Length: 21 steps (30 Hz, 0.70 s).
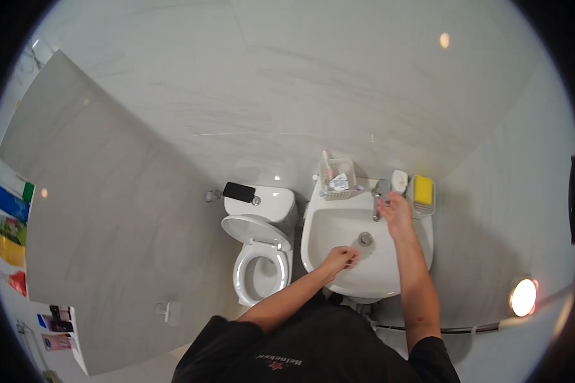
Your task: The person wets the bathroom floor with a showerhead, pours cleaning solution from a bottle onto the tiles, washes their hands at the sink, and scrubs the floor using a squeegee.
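The tap (pixel 382 186) stands at the back of the sink (pixel 338 228). Beside the tap is the right hand (pixel 396 214), fingers a little spread; if they touch it, I cannot tell. Over the sink's bowl is the left hand (pixel 340 258), fingers bent; if pressed together, I cannot tell. At the sink's back right is a sponge (pixel 423 189); left of the sink, a toilet (pixel 255 232).

- The upper frame is filled by a pale wall (pixel 287 83) streaked with grey.
- The left is crossed by a grey panel (pixel 108 191), with colourful packages (pixel 10 203) lined up along its outer edge.
- A white toilet (pixel 255 230) is placed left of centre, its lid raised.
- The lower right is lit by a round light (pixel 524 297).
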Each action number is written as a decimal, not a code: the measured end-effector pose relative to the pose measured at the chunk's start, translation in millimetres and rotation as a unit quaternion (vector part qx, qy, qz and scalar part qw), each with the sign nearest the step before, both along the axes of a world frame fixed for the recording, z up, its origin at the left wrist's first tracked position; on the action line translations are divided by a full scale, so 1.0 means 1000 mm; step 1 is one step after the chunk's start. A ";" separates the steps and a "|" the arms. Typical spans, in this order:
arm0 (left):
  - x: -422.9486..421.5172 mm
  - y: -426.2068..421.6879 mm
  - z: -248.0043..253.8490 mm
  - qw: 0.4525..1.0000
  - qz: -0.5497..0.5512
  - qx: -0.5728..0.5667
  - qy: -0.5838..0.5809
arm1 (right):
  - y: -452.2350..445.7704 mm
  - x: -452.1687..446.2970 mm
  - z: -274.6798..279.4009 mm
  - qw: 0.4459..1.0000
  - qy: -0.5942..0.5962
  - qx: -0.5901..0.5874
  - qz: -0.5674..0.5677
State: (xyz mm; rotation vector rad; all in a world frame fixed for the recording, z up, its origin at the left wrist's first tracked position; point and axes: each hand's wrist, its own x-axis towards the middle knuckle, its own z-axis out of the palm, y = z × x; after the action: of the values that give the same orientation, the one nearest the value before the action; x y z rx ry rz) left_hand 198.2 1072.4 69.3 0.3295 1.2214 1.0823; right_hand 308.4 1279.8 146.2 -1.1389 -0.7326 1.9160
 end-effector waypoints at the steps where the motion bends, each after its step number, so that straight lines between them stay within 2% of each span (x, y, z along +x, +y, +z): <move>1: 0.001 0.013 -0.006 1.000 -0.025 -0.011 0.003 | -0.005 -0.005 0.005 1.000 -0.001 -0.008 -0.005; 3: -0.005 0.050 -0.018 0.998 -0.060 -0.007 -0.009 | -0.001 -0.007 0.022 0.999 0.003 0.000 -0.035; 5: -0.003 0.073 -0.033 0.994 -0.086 -0.059 0.009 | -0.002 -0.008 0.033 0.998 -0.007 0.014 -0.060; 7: -0.002 0.097 -0.047 0.992 -0.089 -0.079 -0.046 | -0.004 -0.009 0.038 0.999 -0.031 0.033 -0.015; 9: -0.002 0.115 -0.061 0.979 -0.026 -0.118 -0.164 | -0.013 -0.009 0.034 0.996 -0.062 0.033 -0.047; 11: 0.002 0.126 -0.069 0.975 -0.055 -0.115 -0.181 | -0.026 -0.005 0.027 0.992 -0.091 0.032 -0.078; 14: 0.000 0.138 -0.083 0.962 -0.088 -0.130 -0.223 | -0.046 0.001 -0.011 0.982 -0.100 -0.025 -0.161; 16: 0.000 0.143 -0.096 0.950 -0.108 -0.154 -0.248 | -0.056 0.004 -0.061 0.962 -0.211 -0.068 -0.161; 17: 0.000 0.143 -0.103 0.951 -0.113 -0.131 -0.255 | -0.060 0.004 -0.080 0.960 -0.209 -0.073 -0.171; 19: 0.003 0.145 -0.097 0.951 -0.125 -0.111 -0.259 | -0.064 -0.003 -0.095 0.948 -0.290 -0.086 -0.097; 20: 0.008 0.146 -0.092 0.966 -0.099 -0.105 -0.215 | -0.066 -0.006 -0.101 0.948 -0.287 -0.088 -0.103; 21: 0.011 0.148 -0.082 0.978 -0.071 -0.097 -0.170 | -0.065 -0.015 -0.091 0.962 -0.223 -0.121 -0.103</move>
State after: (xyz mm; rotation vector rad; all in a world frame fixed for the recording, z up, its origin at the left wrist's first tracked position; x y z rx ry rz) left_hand 209.2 1220.4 -12.5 0.0743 0.9708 0.8460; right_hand 293.1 1214.7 55.0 -1.7643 -0.5910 1.6177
